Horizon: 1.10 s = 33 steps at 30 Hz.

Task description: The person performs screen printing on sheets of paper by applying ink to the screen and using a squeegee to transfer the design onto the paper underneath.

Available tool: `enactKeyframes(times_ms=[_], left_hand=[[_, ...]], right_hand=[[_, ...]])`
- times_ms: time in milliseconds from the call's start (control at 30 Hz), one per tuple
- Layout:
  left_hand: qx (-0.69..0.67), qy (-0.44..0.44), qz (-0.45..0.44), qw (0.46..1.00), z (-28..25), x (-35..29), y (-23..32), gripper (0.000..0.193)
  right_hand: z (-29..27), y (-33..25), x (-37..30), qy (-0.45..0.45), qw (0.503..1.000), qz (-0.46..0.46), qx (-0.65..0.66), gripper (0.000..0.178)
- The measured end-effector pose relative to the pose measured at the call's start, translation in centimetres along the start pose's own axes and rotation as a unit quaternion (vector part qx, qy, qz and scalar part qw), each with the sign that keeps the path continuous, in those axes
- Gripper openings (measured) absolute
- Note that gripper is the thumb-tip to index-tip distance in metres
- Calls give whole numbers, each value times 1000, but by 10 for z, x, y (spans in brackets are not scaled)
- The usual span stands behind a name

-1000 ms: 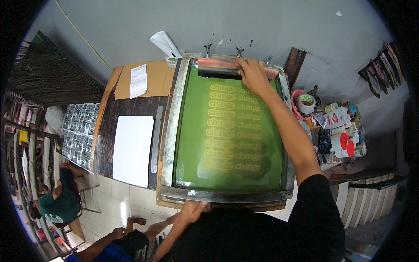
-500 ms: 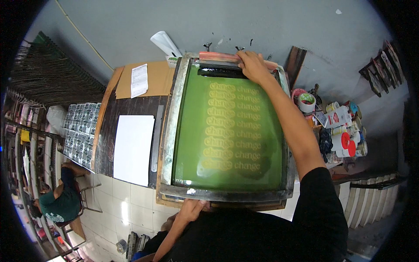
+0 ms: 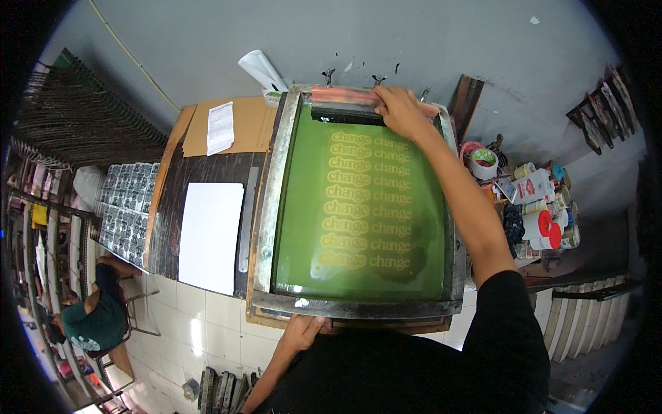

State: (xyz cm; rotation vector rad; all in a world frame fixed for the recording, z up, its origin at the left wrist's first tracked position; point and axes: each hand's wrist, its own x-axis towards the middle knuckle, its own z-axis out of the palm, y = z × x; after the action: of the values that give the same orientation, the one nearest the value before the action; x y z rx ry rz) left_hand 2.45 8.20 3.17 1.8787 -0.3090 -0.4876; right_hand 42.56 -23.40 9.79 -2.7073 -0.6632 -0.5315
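A screen printing frame (image 3: 358, 307) with green mesh (image 3: 296, 228) lies before me, with rows of pale lettering down its middle. At its far end my right hand (image 3: 402, 112) is closed over a long squeegee (image 3: 341, 95) with a reddish handle. Black ink (image 3: 338, 116) lies in a strip along the squeegee's near side. My left hand (image 3: 302, 332) is at the frame's near edge, left of centre, its fingers closed on the rim and partly hidden beneath it.
White paper (image 3: 212, 238) and a metal ruler (image 3: 249, 221) lie left of the frame, cardboard (image 3: 245, 127) behind. Tubs and a tape roll (image 3: 483, 163) crowd the right. Printed sheets (image 3: 127, 207) are on a rack at far left, where a person (image 3: 96, 314) sits.
The squeegee has tilted and come slightly nearer at the far end, my right hand with it. The ink strip looks darker and less shiny. My left hand stays at the near rim.
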Motion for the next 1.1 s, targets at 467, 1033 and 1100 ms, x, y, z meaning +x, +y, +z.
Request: enactKeyframes(times_ms=[467, 1033, 1100], left_hand=[[24, 19, 29, 999, 2, -1, 2, 50], [17, 13, 20, 1000, 0, 1, 7, 53], [16, 14, 16, 1000, 0, 1, 8, 53]], right_hand=[[10, -20, -19, 25, 997, 3, -74, 35], [-20, 8, 9, -81, 995, 55, 17, 35], [-13, 5, 6, -88, 994, 60, 5, 35]])
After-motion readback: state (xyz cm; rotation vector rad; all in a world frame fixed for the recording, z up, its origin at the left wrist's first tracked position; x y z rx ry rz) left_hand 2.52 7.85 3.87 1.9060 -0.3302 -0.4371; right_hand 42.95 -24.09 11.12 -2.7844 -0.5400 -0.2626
